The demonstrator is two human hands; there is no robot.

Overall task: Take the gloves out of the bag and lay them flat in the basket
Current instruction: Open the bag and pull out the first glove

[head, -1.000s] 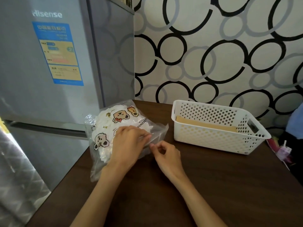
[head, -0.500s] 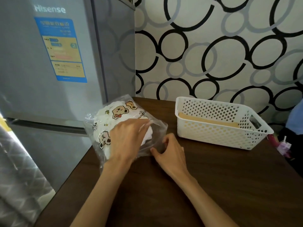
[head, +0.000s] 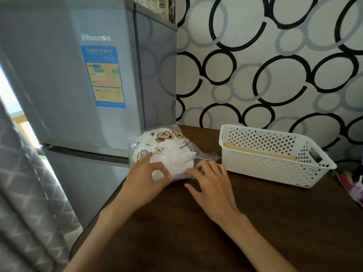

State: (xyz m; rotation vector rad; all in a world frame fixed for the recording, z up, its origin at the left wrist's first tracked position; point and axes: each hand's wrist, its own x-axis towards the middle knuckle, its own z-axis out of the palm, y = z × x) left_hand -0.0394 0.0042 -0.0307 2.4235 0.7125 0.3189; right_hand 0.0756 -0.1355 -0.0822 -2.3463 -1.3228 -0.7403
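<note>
A clear plastic bag (head: 204, 156) lies at the far left of the dark wooden table (head: 275, 222). Inside it sit white gloves (head: 169, 150) printed with cartoon bears. My left hand (head: 146, 179) pinches the bag's near edge between thumb and forefinger. My right hand (head: 210, 183) rests beside it with fingers curled onto the bag's open end. A white perforated basket (head: 306, 156) stands to the right of the bag, with a tan sheet lying inside it.
A grey fridge (head: 78, 85) stands close against the table's left edge. A patterned wall runs behind the table. A grey curtain (head: 23, 203) hangs at the far left. Small pink items (head: 353, 185) lie off the table's right side.
The view has shifted right and down. My left hand has slid from the top of the bag to its near edge and now pinches it. My right hand stays at the bag's open end.
</note>
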